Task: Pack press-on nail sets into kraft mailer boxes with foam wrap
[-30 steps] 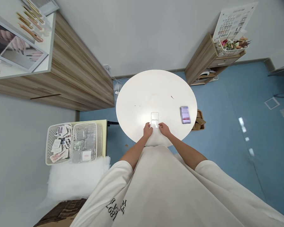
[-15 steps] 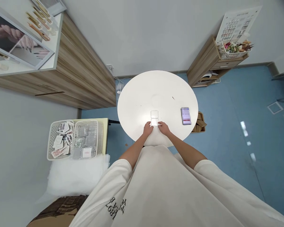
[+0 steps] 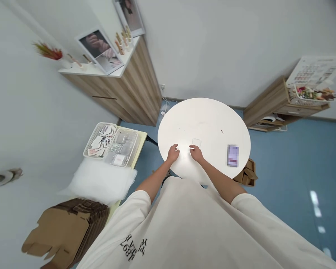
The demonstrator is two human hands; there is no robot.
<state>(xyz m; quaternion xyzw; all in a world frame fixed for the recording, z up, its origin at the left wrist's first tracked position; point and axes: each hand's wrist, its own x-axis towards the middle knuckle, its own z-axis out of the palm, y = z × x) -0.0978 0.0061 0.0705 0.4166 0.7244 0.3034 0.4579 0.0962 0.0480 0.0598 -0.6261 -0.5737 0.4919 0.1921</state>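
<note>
The small clear plastic case [image 3: 196, 142] lies on the white oval table [image 3: 204, 112], its upper part showing just beyond my right hand [image 3: 196, 153]. That hand covers the near part of the case; its fingers curve leftward and stand apart, and I cannot tell whether they touch the case. My left hand [image 3: 173, 153] hovers over the table to the left, fingers spread and bent, with nothing in it. Between the two hands there is a gap of bright white tabletop.
A phone [image 3: 233, 155] lies on the table's right side. To the left, a side table carries a basket of cards [image 3: 99, 140], a basket of clear cases [image 3: 123, 147] and white packing sheets [image 3: 103, 183]. Flattened cardboard boxes [image 3: 64, 228] are stacked nearer me.
The view has swung left, so the table sits further right and lower. My hands have parted, and my left hand has moved away from the case, leftward.
</note>
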